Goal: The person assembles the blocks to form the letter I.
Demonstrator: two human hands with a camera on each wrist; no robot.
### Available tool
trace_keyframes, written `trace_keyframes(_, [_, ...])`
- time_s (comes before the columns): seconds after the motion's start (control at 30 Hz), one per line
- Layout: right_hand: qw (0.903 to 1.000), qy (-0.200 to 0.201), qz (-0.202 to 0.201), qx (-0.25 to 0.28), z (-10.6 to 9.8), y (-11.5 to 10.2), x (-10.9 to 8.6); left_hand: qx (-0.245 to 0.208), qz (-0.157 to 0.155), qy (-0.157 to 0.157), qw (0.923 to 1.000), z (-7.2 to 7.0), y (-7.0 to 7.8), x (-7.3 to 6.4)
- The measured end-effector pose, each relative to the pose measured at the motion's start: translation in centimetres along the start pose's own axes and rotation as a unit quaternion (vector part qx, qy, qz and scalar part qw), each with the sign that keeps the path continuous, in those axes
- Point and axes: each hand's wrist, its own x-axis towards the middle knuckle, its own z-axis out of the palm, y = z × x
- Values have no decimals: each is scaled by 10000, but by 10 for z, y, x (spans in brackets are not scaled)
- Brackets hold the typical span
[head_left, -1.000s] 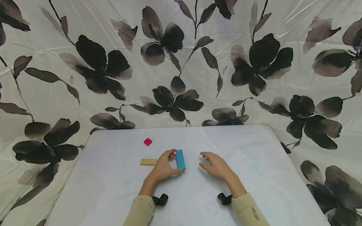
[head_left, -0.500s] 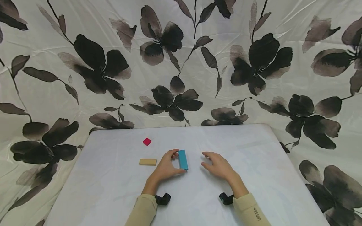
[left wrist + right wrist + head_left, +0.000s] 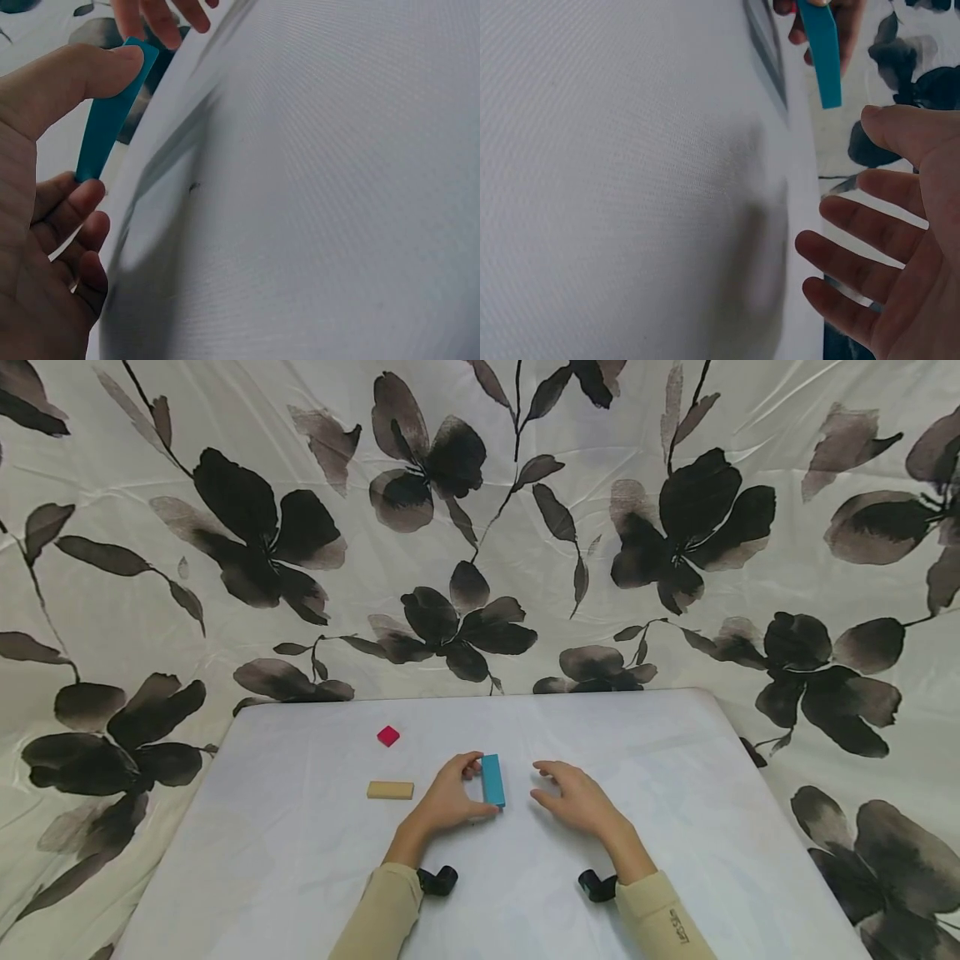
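Blue block (image 3: pixel 492 781) pinched at its near and far ends between thumb and fingers of my left hand (image 3: pixel 447 797), held above the middle of the white table (image 3: pixel 262 860). My right hand (image 3: pixel 577 797) is near it on the right, apart from it, fingers spread loosely. Tan block (image 3: pixel 390 790) lies left of my left hand; red block (image 3: pixel 387 736) beyond it, far side. Floral cloth (image 3: pixel 570 577) past the far edge.

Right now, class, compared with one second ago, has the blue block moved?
Yes. In the head view, the blue block, pinched by the left hand, has moved right, farther from the yellow block.
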Motion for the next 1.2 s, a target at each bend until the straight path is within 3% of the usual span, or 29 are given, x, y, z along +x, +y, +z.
trace_keyframes(0.77, [9993,-102,-233,269,9,-3,8,292,49,-246,9993,9,2,7])
trace_keyframes(1.2, [9989,-211,-329,266,16,-10,12,391,163,-133,9990,13,-2,7])
